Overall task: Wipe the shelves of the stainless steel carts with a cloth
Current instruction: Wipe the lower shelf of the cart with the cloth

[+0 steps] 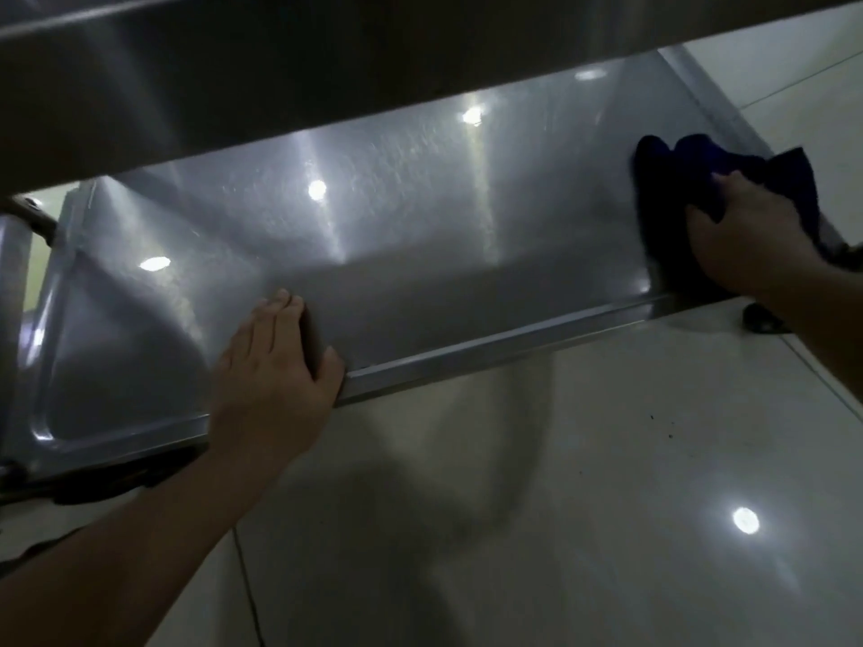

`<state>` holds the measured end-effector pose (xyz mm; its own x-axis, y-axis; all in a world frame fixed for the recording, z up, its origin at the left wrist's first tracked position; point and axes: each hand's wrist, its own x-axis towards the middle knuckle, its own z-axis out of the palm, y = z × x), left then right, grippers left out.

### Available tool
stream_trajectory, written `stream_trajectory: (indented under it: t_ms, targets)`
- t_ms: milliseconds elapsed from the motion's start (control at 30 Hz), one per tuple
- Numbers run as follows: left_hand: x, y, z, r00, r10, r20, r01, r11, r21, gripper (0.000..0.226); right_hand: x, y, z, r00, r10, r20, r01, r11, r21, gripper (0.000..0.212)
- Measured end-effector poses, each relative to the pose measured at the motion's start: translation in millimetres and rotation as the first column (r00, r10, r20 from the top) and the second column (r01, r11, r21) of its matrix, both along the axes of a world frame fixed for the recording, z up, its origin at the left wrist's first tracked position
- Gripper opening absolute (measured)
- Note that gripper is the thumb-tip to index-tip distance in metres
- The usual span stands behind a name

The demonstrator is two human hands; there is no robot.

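The right hand (pixel 752 235), at the right of the frame, had its fingers curled into a bunched dark blue cloth (pixel 677 179), pressing it down on the right end of the low, shiny stainless steel cart shelf (pixel 397 226). The left hand (pixel 275 361), at lower centre, lay over the shelf's raised front lip (pixel 513 347), fingers fairly straight on the steel and thumb hooked over the edge.

The cloth sat close to the shelf's right rim; a stroke that way would probably snag its loose corner on the rim or drag it off onto the pale glossy tiled floor (pixel 607 506). The wheeled cart might roll if the left hand eased. The upper steel shelf (pixel 280 63) overhung closely, so the far strip risked being missed.
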<state>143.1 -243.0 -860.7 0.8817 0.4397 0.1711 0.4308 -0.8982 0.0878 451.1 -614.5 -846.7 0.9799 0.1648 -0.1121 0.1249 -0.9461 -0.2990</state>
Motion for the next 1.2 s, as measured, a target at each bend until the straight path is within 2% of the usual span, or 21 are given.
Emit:
stream_trajectory:
  t_ms: [167, 300, 367, 433, 500, 533, 600, 700, 767, 833, 933, 1033, 1200]
  targets:
    - [-0.4, -1.1, -2.0, 1.000, -0.006, 0.001, 0.006, 1.000, -0.016, 0.065, -71.7, 19.9, -5.1, 0.996, 0.011, 0.094, -0.006, 0.999, -0.049, 0.057]
    - [-2.1, -1.3, -2.2, 1.000, -0.012, -0.010, 0.012, 1.000, -0.009, 0.067, -133.8, 106.8, -5.9, 0.957, 0.277, 0.089, -0.279, 0.960, 0.006, 0.057]
    - [-3.6, -1.2, -2.2, 1.000, -0.018, -0.015, 0.018, 1.000, -0.005, 0.068, -156.2, 156.9, -9.0, 0.878, 0.478, 0.035, -0.479, 0.877, 0.030, 0.063]
    - [-4.7, -1.0, -2.2, 0.999, -0.033, -0.020, 0.033, 0.999, -0.017, 0.070, -163.3, 193.5, -10.4, 0.757, 0.653, -0.029, -0.652, 0.757, 0.046, 0.067]
    - [-5.3, -0.4, -1.8, 0.999, -0.040, -0.025, 0.039, 0.999, -0.033, 0.072, -157.4, 206.6, -10.6, 0.687, 0.724, -0.057, -0.723, 0.689, 0.045, 0.066]
    - [-5.2, 0.4, -1.6, 0.999, -0.040, -0.031, 0.039, 0.999, -0.038, 0.073, -151.4, 204.8, -11.8, 0.688, 0.724, -0.055, -0.723, 0.690, 0.038, 0.066]
    - [-5.9, 1.9, -1.0, 0.998, -0.034, -0.045, 0.032, 0.999, -0.045, 0.075, -135.0, 190.0, -12.3, 0.753, 0.657, -0.035, -0.656, 0.754, 0.027, 0.065]
    - [-5.3, 2.4, 0.9, 0.997, -0.016, -0.070, 0.013, 0.998, -0.054, 0.074, -95.3, 143.5, -5.2, 0.894, 0.448, -0.014, -0.448, 0.894, -0.011, 0.061]
    - [-5.5, 2.6, 0.9, 0.998, -0.012, -0.068, 0.008, 0.998, -0.058, 0.073, -69.1, 99.4, 2.7, 0.954, 0.299, 0.017, -0.299, 0.954, -0.007, 0.064]
    - [-5.6, 2.3, 1.1, 0.998, -0.004, -0.062, 0.000, 0.998, -0.066, 0.073, -45.7, 51.9, 7.1, 0.991, 0.130, 0.020, -0.130, 0.991, -0.001, 0.065]
    - [-5.3, -0.3, 2.0, 0.998, 0.008, -0.061, -0.013, 0.997, -0.078, 0.075, -20.6, 5.2, 9.5, 0.992, -0.101, -0.079, 0.097, 0.994, -0.049, 0.065]
    - [-5.4, -1.5, 1.0, 0.998, 0.026, -0.055, -0.030, 0.996, -0.080, 0.074, -24.1, 6.5, 6.7, 0.988, -0.106, -0.110, 0.104, 0.994, -0.021, 0.066]
    - [-3.1, -2.4, 2.5, 0.997, 0.044, -0.062, -0.050, 0.994, -0.100, 0.074, -77.0, 50.4, -3.9, 0.992, 0.123, 0.001, -0.123, 0.992, -0.027, 0.063]
